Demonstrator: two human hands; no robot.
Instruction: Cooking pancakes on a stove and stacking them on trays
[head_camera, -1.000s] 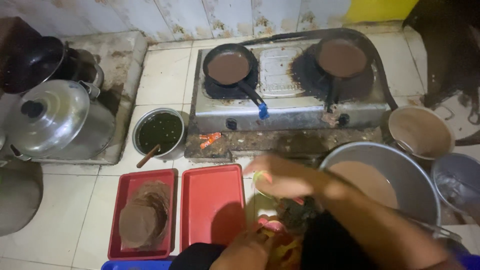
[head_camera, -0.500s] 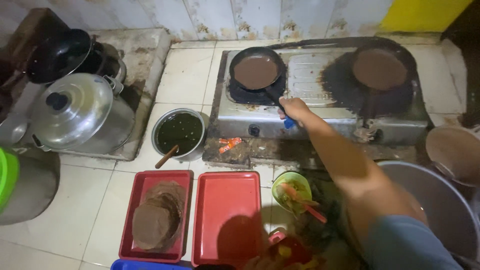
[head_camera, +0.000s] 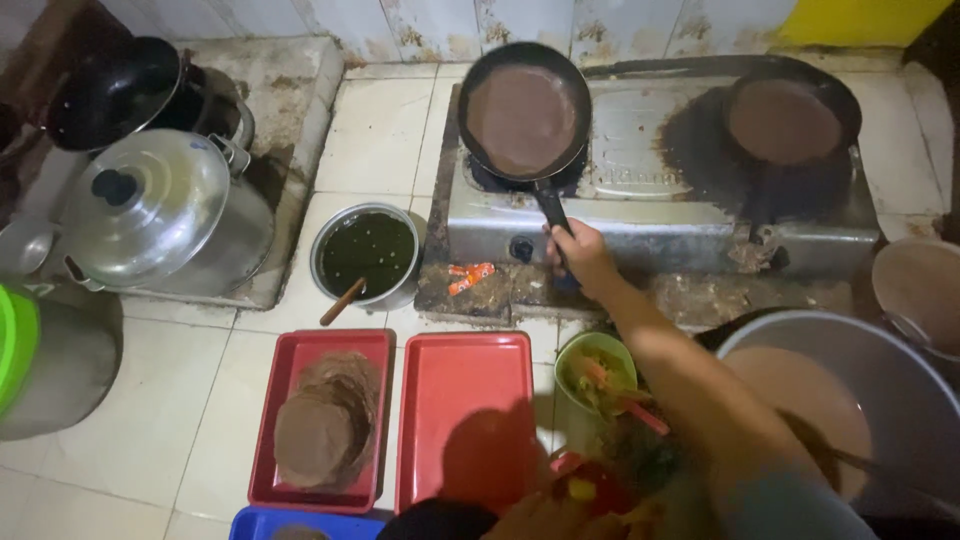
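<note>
1. Nearest the camera, at the bottom edge: a hand (head_camera: 560, 510), probably the left, sits low by something red and yellow. It is blurred and cropped, so I cannot tell whether it is open or closed, or what it holds.
2. Just left of that hand: an empty red tray (head_camera: 465, 420), and beyond it a second red tray (head_camera: 262, 470) stacked with flat brown pancakes (head_camera: 325, 430). Judged: the trays lie close to the body so cooked rounds can be dropped without stretching.
3. Under the right forearm: a green bowl (head_camera: 570, 350) of mixed filling. To the right of the arm is a big grey basin (head_camera: 900, 370) of pale brown batter, likely kept within scooping reach.
4. Right hand (head_camera: 585, 258): extended forward, fingers closed around the black handle of the frying pan (head_camera: 525, 110). The pan looks tipped toward the viewer over the left burner of the steel stove (head_camera: 650, 225), with thin brown batter coating its whole base.
5. Left of the right hand: a small pot of dark green liquid (head_camera: 368, 255) with a wooden stick in it.
6. Far right of the hand: a second pan (head_camera: 790, 118) with batter, resting flat on the other burner, untouched.
7. Far left: a lidded silver pot (head_camera: 160, 220) and a black wok (head_camera: 110, 90), well apart from both hands.
</note>
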